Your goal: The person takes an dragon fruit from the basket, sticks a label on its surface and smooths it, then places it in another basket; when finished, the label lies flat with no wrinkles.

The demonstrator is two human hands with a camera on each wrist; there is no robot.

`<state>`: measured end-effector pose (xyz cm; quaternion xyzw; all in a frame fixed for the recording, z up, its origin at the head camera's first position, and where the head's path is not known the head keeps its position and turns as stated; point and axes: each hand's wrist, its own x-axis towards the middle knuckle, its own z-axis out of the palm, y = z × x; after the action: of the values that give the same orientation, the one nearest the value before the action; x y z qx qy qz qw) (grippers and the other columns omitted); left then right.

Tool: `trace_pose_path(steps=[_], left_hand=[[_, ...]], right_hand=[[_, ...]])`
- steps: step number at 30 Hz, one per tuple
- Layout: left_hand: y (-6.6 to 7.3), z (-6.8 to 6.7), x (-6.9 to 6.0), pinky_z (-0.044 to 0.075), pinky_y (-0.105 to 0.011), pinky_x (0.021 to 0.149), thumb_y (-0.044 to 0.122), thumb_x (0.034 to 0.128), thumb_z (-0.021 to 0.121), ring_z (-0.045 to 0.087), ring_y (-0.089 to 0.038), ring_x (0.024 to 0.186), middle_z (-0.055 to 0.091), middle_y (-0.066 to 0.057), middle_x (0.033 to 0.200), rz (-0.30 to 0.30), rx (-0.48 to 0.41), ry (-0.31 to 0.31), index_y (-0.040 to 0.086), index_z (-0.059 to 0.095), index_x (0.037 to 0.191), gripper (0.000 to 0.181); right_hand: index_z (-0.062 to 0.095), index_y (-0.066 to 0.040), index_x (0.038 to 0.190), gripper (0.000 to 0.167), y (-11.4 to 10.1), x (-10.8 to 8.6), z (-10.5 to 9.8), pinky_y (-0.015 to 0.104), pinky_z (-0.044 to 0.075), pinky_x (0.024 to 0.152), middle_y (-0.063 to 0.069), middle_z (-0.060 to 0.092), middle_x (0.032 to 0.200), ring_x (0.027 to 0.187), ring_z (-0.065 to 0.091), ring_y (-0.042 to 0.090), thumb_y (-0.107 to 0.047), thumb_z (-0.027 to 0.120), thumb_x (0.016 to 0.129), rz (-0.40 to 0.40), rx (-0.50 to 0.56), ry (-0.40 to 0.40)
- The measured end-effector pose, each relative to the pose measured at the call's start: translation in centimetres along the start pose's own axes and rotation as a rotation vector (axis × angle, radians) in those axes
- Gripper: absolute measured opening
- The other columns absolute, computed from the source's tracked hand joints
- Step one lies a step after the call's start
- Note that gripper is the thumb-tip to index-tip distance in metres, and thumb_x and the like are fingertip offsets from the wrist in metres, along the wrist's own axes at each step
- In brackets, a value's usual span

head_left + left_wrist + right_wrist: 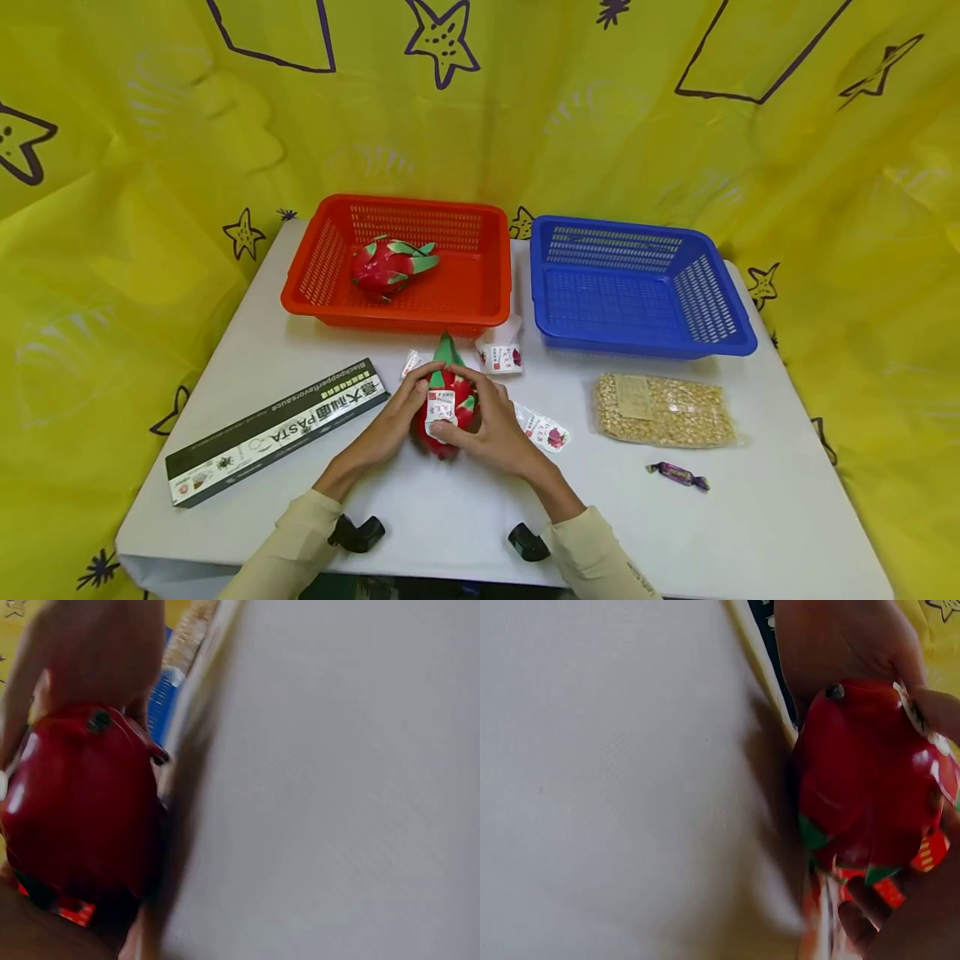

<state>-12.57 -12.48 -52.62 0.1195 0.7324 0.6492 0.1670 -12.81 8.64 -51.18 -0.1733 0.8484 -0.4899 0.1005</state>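
A red dragon fruit with green leaf tips (464,392) lies at the table's middle, its green end toward the baskets. The left hand (392,423) curls round its left side, and the right hand (498,429) grips its right side. A white printed label (441,406) lies on its upper face, with the right thumb on the label's lower edge. In the left wrist view the red fruit (82,802) sits between both hands. The right wrist view shows the fruit (862,772) with fingers round it and a thumb at the label's edge.
A red basket (397,315) holds another dragon fruit (386,267); right of it stands a blue basket (615,333). Labels (546,432) and a label roll (501,358) lie near the fruit. A pasta box (277,433) is at left; a grain bag (667,410) and wrapped candy (678,476) are at right.
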Motion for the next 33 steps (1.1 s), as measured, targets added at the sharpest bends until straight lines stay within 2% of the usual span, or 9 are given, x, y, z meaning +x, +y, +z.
trace_pose_path(steps=[5, 11, 16, 18, 20, 24, 28, 31, 33], left_hand=[[1.0, 0.5, -0.3, 0.013, -0.061, 0.127, 0.044, 0.1169, 0.021, 0.018, -0.034, 0.159, 0.022, -0.010, 0.172, -0.020, -0.053, 0.042, 0.019, 0.030, 0.166, 0.056], [3.1, 2.1, -1.7, 0.018, -0.062, 0.125, 0.044, 0.1162, 0.022, 0.016, -0.034, 0.159, 0.016, -0.011, 0.174, -0.038, -0.042, 0.016, 0.021, 0.020, 0.169, 0.057], [6.0, 3.8, -3.0, 0.021, -0.067, 0.122, 0.041, 0.1155, 0.027, 0.013, -0.035, 0.157, 0.010, -0.012, 0.173, 0.012, 0.048, -0.032, 0.026, 0.010, 0.170, 0.059], [7.1, 4.4, -3.0, 0.021, -0.065, 0.124, 0.041, 0.1152, 0.031, 0.012, -0.033, 0.158, 0.007, -0.010, 0.173, 0.044, 0.062, -0.057, 0.029, 0.007, 0.170, 0.061], [8.2, 4.9, -2.7, 0.022, -0.062, 0.125, 0.039, 0.1149, 0.034, 0.013, -0.031, 0.159, 0.006, -0.006, 0.173, 0.081, 0.067, -0.076, 0.030, 0.005, 0.170, 0.063], [9.9, 5.4, -0.9, 0.024, -0.056, 0.128, 0.035, 0.1147, 0.038, 0.015, -0.026, 0.160, 0.005, 0.000, 0.175, 0.179, 0.062, -0.113, 0.028, 0.002, 0.170, 0.066], [10.8, 5.5, 2.3, 0.031, -0.056, 0.125, 0.037, 0.1146, 0.039, 0.024, -0.028, 0.158, 0.014, -0.006, 0.173, 0.247, 0.064, -0.121, 0.025, 0.003, 0.169, 0.066], [11.1, 5.4, 5.2, 0.038, -0.060, 0.120, 0.039, 0.1145, 0.039, 0.034, -0.035, 0.153, 0.019, -0.008, 0.172, 0.257, 0.073, -0.073, 0.024, 0.009, 0.169, 0.064], [11.0, 5.5, 7.0, 0.039, -0.062, 0.119, 0.039, 0.1139, 0.042, 0.035, -0.037, 0.152, 0.020, -0.006, 0.173, 0.248, 0.085, -0.028, 0.024, 0.014, 0.168, 0.062]], right_hand=[[0.040, -0.021, 0.159, 0.101, -1.3, 0.0, 0.9, 0.040, 0.052, 0.088, 0.006, 0.055, 0.149, 0.125, 0.047, 0.028, -0.053, 0.090, 0.078, 0.011, -0.116, 0.049], [0.046, -0.014, 0.154, 0.097, -3.3, -1.3, 0.7, 0.040, 0.052, 0.089, 0.007, 0.060, 0.145, 0.116, 0.053, 0.025, -0.046, 0.092, 0.075, -0.012, -0.207, 0.130], [0.048, -0.018, 0.152, 0.093, -5.1, -2.8, -1.0, 0.041, 0.055, 0.093, 0.006, 0.062, 0.141, 0.117, 0.058, 0.024, -0.045, 0.092, 0.074, -0.066, -0.315, 0.168], [0.049, -0.018, 0.151, 0.092, -5.8, -3.3, -2.0, 0.040, 0.055, 0.094, 0.006, 0.062, 0.140, 0.117, 0.059, 0.024, -0.044, 0.092, 0.074, -0.094, -0.353, 0.181], [0.049, -0.020, 0.150, 0.091, -6.4, -3.6, -3.2, 0.040, 0.057, 0.089, 0.005, 0.063, 0.138, 0.114, 0.060, 0.025, -0.043, 0.091, 0.073, -0.102, -0.380, 0.205], [0.049, -0.023, 0.152, 0.090, -7.3, -3.5, -6.0, 0.040, 0.059, 0.081, 0.005, 0.063, 0.139, 0.112, 0.060, 0.026, -0.042, 0.089, 0.074, -0.076, -0.370, 0.237], [0.046, -0.024, 0.156, 0.091, -7.1, -2.5, -9.9, 0.038, 0.060, 0.076, 0.008, 0.062, 0.133, 0.106, 0.064, 0.028, -0.038, 0.090, 0.077, -0.013, -0.284, 0.227], [0.041, -0.024, 0.158, 0.095, -6.5, -1.0, -13.5, 0.039, 0.063, 0.073, 0.012, 0.060, 0.135, 0.106, 0.065, 0.032, -0.035, 0.092, 0.079, 0.041, -0.224, 0.216], [0.036, -0.024, 0.160, 0.098, -5.9, 0.2, -15.9, 0.045, 0.065, 0.077, 0.014, 0.056, 0.142, 0.112, 0.065, 0.037, -0.036, 0.092, 0.081, 0.066, -0.225, 0.207]])
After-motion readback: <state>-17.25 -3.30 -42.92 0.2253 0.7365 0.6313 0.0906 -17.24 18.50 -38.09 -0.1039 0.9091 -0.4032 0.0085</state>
